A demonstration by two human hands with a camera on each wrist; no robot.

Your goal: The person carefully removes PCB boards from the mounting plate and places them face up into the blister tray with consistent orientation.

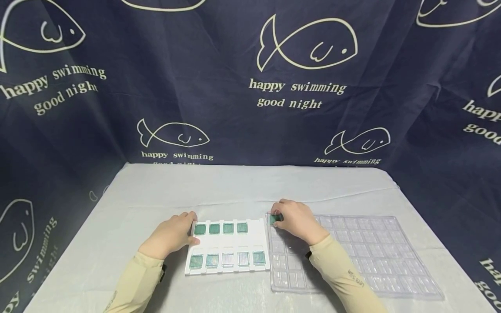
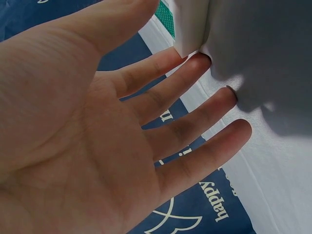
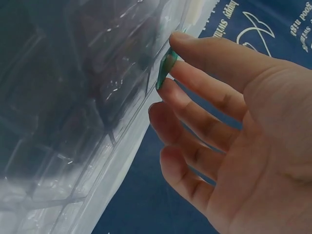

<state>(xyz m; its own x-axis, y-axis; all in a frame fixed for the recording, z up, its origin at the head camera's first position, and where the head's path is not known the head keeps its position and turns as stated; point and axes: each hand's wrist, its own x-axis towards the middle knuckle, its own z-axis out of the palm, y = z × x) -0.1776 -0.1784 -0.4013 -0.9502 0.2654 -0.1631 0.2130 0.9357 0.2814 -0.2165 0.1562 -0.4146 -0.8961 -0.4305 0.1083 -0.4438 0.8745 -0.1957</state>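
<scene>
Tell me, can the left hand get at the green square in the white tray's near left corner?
Probably yes: the left hand holds the white tray by its left edge, near that green square, which nothing covers. The hand may have to let go first.

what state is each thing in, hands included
white rectangular tray: flat, holding nine green square chips
clear plastic compartment tray: flat, partly hidden
held green square chip: pinched at clear tray's far-left corner
left hand: touching white tray's left end
right hand: pinching held chip
white tablecloth: spread, creased
dark blue fish-print fabric: hanging, creased
</scene>
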